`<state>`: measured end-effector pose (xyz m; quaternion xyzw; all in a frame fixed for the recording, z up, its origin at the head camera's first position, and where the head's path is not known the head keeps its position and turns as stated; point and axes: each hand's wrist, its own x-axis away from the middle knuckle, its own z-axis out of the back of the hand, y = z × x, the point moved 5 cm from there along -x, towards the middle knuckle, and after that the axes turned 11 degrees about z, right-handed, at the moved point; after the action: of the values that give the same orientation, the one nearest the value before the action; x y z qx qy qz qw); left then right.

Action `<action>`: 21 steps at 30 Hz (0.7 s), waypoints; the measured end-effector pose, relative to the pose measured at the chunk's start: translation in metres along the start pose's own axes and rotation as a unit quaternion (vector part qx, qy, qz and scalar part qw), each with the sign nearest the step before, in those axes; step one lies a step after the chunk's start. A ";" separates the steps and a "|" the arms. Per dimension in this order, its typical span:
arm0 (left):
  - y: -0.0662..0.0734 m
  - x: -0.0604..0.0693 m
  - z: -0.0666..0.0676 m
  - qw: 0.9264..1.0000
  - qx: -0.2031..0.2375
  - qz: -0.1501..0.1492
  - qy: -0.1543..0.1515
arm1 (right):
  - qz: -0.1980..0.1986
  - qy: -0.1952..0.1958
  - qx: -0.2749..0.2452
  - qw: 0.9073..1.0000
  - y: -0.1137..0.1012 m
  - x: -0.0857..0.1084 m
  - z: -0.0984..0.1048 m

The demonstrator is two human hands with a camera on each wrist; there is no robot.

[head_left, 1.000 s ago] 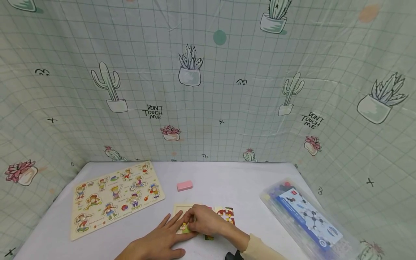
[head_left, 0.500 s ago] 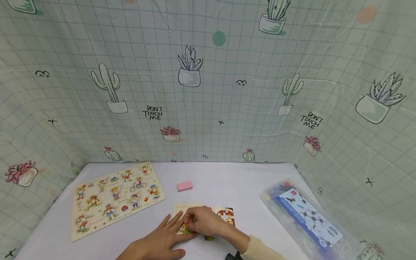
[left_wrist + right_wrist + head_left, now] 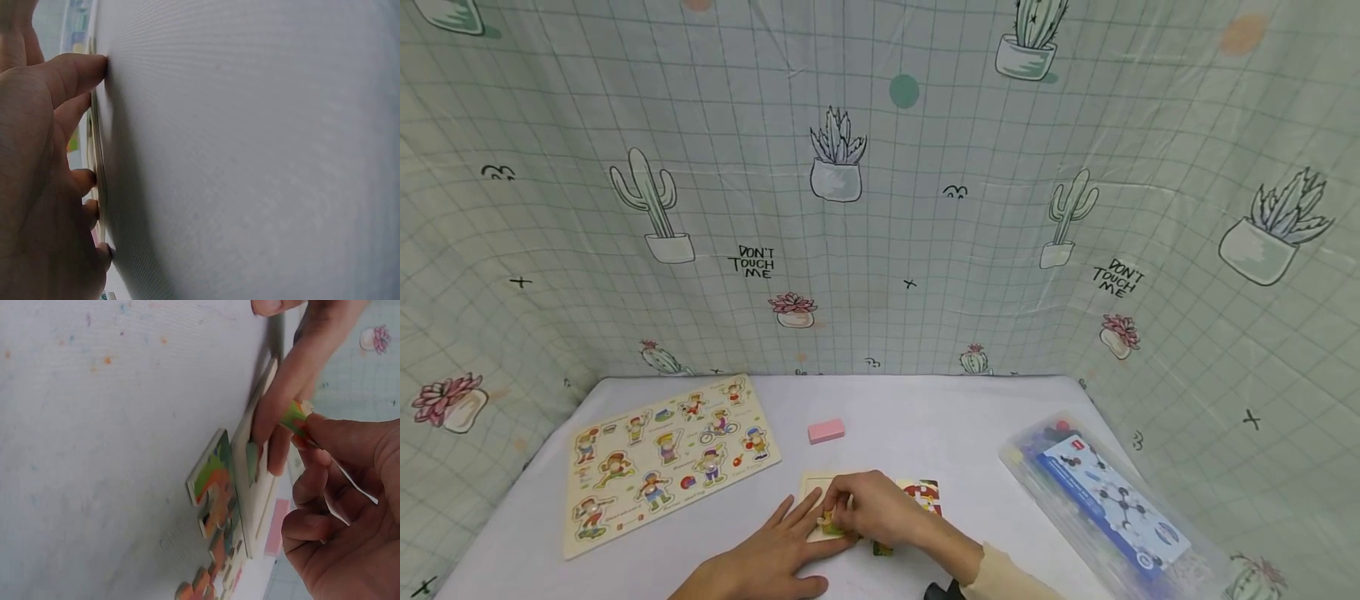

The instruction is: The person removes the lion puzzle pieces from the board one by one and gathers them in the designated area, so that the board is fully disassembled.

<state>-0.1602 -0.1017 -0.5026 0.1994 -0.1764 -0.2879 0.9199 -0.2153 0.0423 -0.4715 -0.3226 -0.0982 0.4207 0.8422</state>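
My right hand (image 3: 876,504) pinches a small green, yellow and orange jigsaw piece (image 3: 295,415) between thumb and fingers, just above a pale wooden puzzle tray (image 3: 814,481). My left hand (image 3: 771,557) lies spread, its fingertips on the near left part of that tray. In the left wrist view the left hand (image 3: 44,150) has its fingers along the tray's edge and its thumb touching the white table. Under the left fingers, in the right wrist view, a green piece (image 3: 252,461) lies in the tray. Loose jigsaw pieces (image 3: 922,492) lie right of the tray, partly behind my right hand.
A wooden board with sports figures (image 3: 670,454) lies at the left. Beyond the tray is a pink block (image 3: 826,431). A clear plastic case with a blue label (image 3: 1112,500) sits at the right. A cactus-print cloth (image 3: 880,225) hangs behind the table.
My right hand has risen slightly, and the piece in its fingers appears tilted and shifted a little to the right. The left hand stays in place.
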 end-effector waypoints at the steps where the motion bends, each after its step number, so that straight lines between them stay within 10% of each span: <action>1: 0.000 0.000 0.000 1.000 -0.001 0.000 -0.001 | -0.001 0.002 -0.002 1.000 0.000 0.001 0.002; 21: 0.002 0.001 0.000 1.000 -0.019 0.012 0.012 | -0.072 -0.018 -0.056 0.996 0.035 0.059 0.046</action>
<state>-0.1588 -0.1003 -0.5016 0.1835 -0.1628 -0.2779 0.9288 -0.2204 0.1244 -0.4639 -0.3534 -0.1596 0.3587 0.8491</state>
